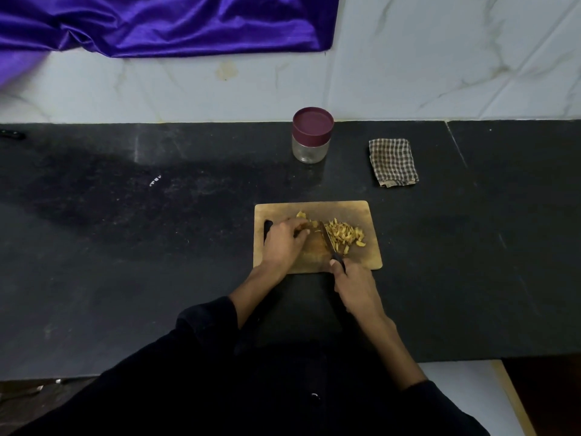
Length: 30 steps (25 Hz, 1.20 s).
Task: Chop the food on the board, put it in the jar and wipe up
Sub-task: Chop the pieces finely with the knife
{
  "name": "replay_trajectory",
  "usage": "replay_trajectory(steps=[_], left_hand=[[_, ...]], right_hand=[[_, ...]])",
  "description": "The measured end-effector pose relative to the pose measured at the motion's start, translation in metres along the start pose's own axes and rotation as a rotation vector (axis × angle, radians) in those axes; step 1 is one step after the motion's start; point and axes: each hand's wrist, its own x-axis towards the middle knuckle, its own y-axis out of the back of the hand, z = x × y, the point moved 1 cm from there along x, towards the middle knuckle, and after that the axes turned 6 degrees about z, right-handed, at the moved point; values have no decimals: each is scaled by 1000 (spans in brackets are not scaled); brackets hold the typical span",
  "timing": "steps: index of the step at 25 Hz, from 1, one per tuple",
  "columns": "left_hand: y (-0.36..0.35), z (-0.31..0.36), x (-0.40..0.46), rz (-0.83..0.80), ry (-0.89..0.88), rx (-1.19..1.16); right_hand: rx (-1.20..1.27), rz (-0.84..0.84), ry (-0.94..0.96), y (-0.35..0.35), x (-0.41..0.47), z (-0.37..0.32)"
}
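Gripping knife (pixel 328 239) in right hand (pixel 353 286) | left hand (pixel 284 243) curled on uncut food (pixel 303 217) | cut pile (pixel 344 236) right of blade

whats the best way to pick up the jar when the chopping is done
Grip the jar round its clear glass body, below the maroon lid, coming from the near side with the fingers wrapping sideways. It stands upright and closed on the counter, beyond the board, with free space all round. The lid is wider than the glass, so a hold under it probably will not slip.

Bare counter (pixel 157 247) left of board (pixel 361 212); jar (pixel 311 136), cloth (pixel 393 162) behind.
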Motion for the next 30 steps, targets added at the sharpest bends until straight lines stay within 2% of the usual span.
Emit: replay_trajectory(steps=[3,7,17,20,24,30], left_hand=[[-2,8,16,61,66,73],[-4,5,25,38,134,141],[8,-8,21,52,187,-117],[16,-7,16,59,183,-145],[12,-6,1,-32,264,-160],[11,-5,-7,25,348,-166]], right_hand=[[-1,3,10,1,0,1],[12,-13,7,0,2,2],[-14,-21,32,-3,2,3],[-15,-14,34,-2,2,3],[-27,-18,45,-2,2,3],[-48,-27,49,-3,1,3]])
